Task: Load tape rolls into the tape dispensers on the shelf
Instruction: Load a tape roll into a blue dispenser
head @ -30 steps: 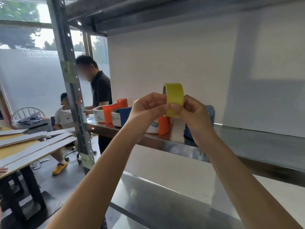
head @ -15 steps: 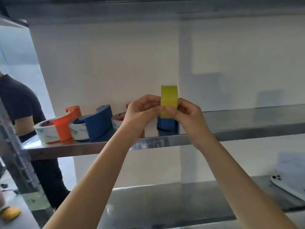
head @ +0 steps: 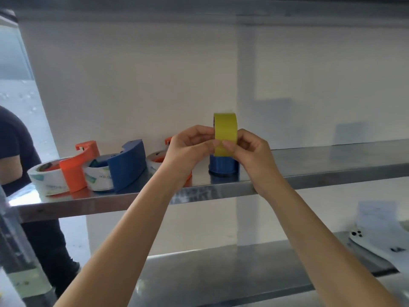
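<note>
I hold a yellow tape roll (head: 225,131) upright in front of the steel shelf (head: 321,165). My left hand (head: 188,149) pinches its left edge and my right hand (head: 250,151) pinches its front face with thumb and fingers. On the shelf stand an orange dispenser (head: 77,167) and a blue dispenser (head: 127,165), each with a white tape roll in it. A third orange dispenser (head: 168,141) with a white roll is mostly hidden behind my left hand. A blue dispenser (head: 223,168) stands directly below the yellow roll, partly hidden by my hands.
A lower steel shelf (head: 221,273) carries a white phone (head: 374,244) at the right. A person in a dark shirt (head: 13,151) stands at the left beside the shelf's upright post (head: 13,244). A white wall backs the shelves.
My view has swung right and squared up to the shelf. Both hands keep hold of the yellow roll, now centred over the blue dispenser.
</note>
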